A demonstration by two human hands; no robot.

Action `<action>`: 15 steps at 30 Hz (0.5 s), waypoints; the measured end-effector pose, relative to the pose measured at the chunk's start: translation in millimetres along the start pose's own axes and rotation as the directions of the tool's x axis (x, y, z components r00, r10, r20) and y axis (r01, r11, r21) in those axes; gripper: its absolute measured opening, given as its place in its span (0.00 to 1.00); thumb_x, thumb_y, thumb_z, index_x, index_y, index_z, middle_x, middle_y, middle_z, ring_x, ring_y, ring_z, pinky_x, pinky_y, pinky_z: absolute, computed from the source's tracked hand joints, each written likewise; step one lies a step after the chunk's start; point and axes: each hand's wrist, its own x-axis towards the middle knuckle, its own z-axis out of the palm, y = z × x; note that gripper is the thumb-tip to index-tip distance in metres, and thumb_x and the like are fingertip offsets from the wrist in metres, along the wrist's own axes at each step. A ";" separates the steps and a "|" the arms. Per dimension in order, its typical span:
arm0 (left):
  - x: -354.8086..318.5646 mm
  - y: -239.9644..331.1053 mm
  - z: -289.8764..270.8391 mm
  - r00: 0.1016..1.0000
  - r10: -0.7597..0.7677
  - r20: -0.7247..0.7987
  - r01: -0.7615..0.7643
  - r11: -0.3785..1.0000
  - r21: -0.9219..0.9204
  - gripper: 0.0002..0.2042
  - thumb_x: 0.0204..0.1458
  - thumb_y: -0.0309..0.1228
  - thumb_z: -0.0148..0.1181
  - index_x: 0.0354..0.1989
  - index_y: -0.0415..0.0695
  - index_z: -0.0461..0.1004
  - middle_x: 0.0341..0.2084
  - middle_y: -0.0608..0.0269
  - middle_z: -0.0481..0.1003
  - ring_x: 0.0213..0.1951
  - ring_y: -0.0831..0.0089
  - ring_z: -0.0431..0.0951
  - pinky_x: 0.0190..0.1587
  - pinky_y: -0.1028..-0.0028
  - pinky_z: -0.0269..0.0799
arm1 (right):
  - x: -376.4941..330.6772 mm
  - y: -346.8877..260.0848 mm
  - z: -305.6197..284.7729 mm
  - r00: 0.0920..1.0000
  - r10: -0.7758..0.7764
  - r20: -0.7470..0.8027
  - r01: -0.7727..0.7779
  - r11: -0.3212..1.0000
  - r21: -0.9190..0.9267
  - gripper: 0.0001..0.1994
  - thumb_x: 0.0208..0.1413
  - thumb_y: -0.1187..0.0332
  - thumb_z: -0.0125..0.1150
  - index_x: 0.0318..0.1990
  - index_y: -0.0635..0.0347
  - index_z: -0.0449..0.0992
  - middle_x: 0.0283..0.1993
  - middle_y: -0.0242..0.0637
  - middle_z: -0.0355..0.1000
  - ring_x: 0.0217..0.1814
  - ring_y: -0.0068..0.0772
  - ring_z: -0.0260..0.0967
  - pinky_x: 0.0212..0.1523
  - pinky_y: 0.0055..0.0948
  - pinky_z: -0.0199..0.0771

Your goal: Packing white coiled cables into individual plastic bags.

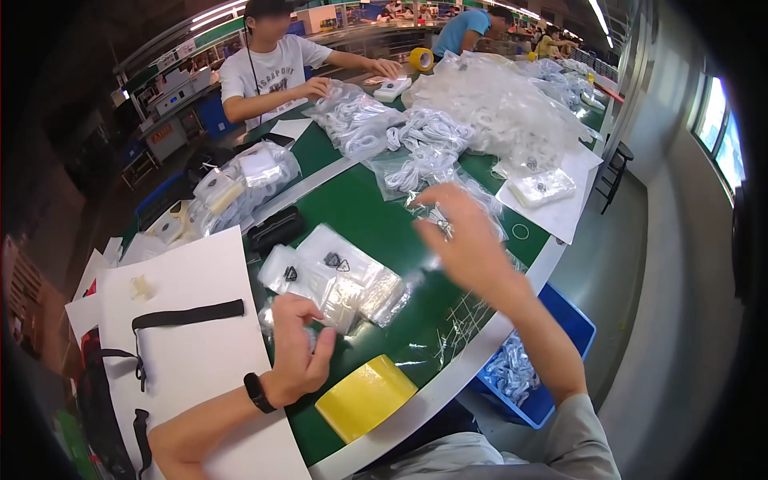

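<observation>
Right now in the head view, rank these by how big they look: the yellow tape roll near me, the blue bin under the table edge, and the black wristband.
1. Blue bin, partly hidden.
2. Yellow tape roll; it is nearer the camera, so this ranking is unsure.
3. Black wristband, clearly smallest.

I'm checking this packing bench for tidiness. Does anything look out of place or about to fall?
The yellow tape roll lies on its side near the green table's front edge, and thin clear strips are strewn across the white rim beside the right hand. The left hand pinches a small clear bag. Nothing looks spilled or damaged.
</observation>
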 end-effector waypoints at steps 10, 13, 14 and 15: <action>8.0 5.1 1.7 0.990 0.083 0.116 -0.090 0.995 0.053 0.13 0.51 0.25 0.59 0.45 0.41 0.67 0.35 0.54 0.66 0.38 0.60 0.64 0.45 0.63 0.58 | 7.9 75.3 -42.7 0.947 0.299 -0.116 -0.320 0.847 -0.425 0.14 0.47 0.63 0.71 0.36 0.63 0.79 0.33 0.44 0.74 0.36 0.43 0.73 0.39 0.37 0.72; 10.9 7.8 -0.7 0.990 0.063 0.123 -0.071 0.995 0.065 0.14 0.51 0.25 0.59 0.46 0.41 0.67 0.36 0.55 0.66 0.38 0.61 0.65 0.46 0.64 0.59 | 14.8 54.2 -50.0 0.949 0.255 -0.185 -0.302 0.903 -0.305 0.12 0.48 0.64 0.72 0.33 0.63 0.80 0.27 0.38 0.76 0.27 0.32 0.72 0.32 0.31 0.70; 12.5 8.8 -2.0 0.992 0.048 0.115 -0.057 0.995 0.077 0.15 0.51 0.25 0.60 0.47 0.41 0.67 0.36 0.56 0.67 0.38 0.62 0.65 0.47 0.65 0.60 | 18.1 35.3 -47.4 0.959 0.239 -0.154 -0.265 0.947 -0.184 0.11 0.48 0.66 0.73 0.33 0.63 0.79 0.27 0.36 0.76 0.28 0.28 0.72 0.32 0.30 0.70; 17.0 11.2 -3.6 0.994 0.042 0.101 -0.051 0.995 0.088 0.15 0.51 0.25 0.60 0.47 0.41 0.67 0.36 0.56 0.67 0.38 0.62 0.65 0.47 0.65 0.60 | 20.5 16.5 -43.1 0.968 0.220 -0.123 -0.229 0.972 -0.057 0.10 0.48 0.68 0.73 0.33 0.64 0.79 0.28 0.34 0.76 0.28 0.25 0.71 0.32 0.28 0.70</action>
